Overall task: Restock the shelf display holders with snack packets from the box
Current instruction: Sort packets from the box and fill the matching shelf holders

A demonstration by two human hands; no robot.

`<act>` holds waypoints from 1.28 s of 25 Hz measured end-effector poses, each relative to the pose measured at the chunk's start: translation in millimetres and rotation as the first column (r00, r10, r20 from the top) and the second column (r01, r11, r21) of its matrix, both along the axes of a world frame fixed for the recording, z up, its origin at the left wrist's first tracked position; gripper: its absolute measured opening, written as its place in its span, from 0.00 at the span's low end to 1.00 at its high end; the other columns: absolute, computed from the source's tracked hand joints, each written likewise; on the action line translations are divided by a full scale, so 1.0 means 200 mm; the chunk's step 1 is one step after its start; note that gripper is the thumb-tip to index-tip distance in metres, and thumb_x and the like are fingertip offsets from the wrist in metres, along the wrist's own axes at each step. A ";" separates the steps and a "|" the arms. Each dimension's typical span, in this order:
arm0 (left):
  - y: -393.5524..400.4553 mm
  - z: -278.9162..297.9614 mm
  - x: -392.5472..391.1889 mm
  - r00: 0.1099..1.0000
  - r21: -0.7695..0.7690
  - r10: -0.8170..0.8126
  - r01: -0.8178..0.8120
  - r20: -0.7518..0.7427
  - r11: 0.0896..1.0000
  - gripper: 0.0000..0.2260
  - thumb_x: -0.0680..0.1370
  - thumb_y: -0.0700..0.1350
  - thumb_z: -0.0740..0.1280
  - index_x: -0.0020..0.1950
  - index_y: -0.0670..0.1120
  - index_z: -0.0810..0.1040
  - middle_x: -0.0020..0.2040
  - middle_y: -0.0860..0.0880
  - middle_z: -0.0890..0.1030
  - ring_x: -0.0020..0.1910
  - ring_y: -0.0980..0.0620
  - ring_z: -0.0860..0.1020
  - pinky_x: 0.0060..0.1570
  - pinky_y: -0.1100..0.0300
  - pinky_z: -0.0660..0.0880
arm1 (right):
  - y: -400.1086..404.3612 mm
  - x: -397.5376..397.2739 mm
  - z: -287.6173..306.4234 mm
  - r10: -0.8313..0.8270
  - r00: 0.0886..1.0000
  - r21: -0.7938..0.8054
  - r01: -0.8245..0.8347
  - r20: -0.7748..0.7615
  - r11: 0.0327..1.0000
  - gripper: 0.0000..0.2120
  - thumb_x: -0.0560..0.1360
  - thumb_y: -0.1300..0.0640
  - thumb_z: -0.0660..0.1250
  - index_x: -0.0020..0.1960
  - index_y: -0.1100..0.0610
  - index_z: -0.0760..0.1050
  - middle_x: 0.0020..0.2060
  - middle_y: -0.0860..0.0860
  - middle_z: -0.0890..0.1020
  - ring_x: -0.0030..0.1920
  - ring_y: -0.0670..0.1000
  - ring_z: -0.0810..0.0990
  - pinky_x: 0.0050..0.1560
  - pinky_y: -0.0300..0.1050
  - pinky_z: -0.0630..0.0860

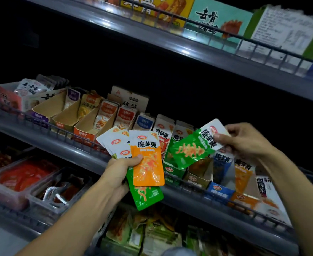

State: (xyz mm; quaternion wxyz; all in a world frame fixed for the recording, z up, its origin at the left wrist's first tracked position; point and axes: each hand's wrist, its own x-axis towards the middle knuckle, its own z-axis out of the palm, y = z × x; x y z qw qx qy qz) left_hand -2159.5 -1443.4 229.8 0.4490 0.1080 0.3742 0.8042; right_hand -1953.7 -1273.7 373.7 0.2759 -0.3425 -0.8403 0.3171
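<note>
left hand [117,174] clamped on a fanned stack of packets, orange packet [149,163] on top | right hand [244,141] pinching one green packet [194,146] by its white end, tilted | both just in front of the cardboard display holders [198,177] on the middle shelf [74,146]

We read 魔芋爽 on the orange packet [148,159] fanned in our left hand [118,174], with "20%" in its top corner. The same 魔芋爽 runs across the green packet [194,146] pinched in our right hand [244,141], and again on the blue display holder [223,163] and the orange display holder [242,172] on the shelf. The teal carton [220,23] above shows 去骨. The smaller print is too blurred for us to read.
</note>
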 end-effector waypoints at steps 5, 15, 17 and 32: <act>0.02 0.01 0.01 0.999 0.002 0.050 -0.050 0.002 0.999 0.12 0.74 0.35 0.71 0.56 0.44 0.79 0.48 0.43 0.86 0.44 0.43 0.85 0.39 0.50 0.82 | 0.09 -0.11 0.05 -0.113 0.979 0.301 0.058 0.168 0.952 0.15 0.76 0.55 0.70 0.56 0.65 0.79 0.28 0.50 0.77 0.20 0.39 0.71 0.23 0.31 0.65; 0.03 0.06 0.02 0.993 -0.003 0.054 -0.055 -0.101 0.999 0.09 0.75 0.34 0.71 0.53 0.43 0.80 0.48 0.43 0.86 0.46 0.43 0.84 0.47 0.47 0.81 | 0.16 -0.38 -0.03 -0.081 0.927 0.316 -0.042 0.366 0.948 0.06 0.76 0.58 0.71 0.43 0.60 0.77 0.32 0.52 0.80 0.25 0.42 0.78 0.24 0.34 0.71; 0.04 0.06 0.02 0.992 -0.009 0.053 -0.054 -0.113 0.998 0.08 0.74 0.34 0.71 0.52 0.43 0.80 0.47 0.43 0.86 0.46 0.42 0.84 0.48 0.46 0.81 | 0.17 -0.42 -0.08 -0.106 0.893 0.347 -0.059 0.438 0.936 0.07 0.75 0.60 0.72 0.40 0.57 0.76 0.31 0.51 0.80 0.25 0.41 0.78 0.24 0.34 0.71; 0.05 -0.05 -0.01 0.993 -0.002 0.042 -0.043 -0.113 0.999 0.10 0.74 0.34 0.71 0.54 0.42 0.80 0.46 0.44 0.86 0.43 0.43 0.85 0.46 0.47 0.81 | 0.36 -0.54 -0.09 -0.397 0.742 0.614 -0.024 0.540 0.789 0.10 0.76 0.54 0.70 0.39 0.50 0.72 0.40 0.51 0.77 0.43 0.52 0.77 0.42 0.44 0.71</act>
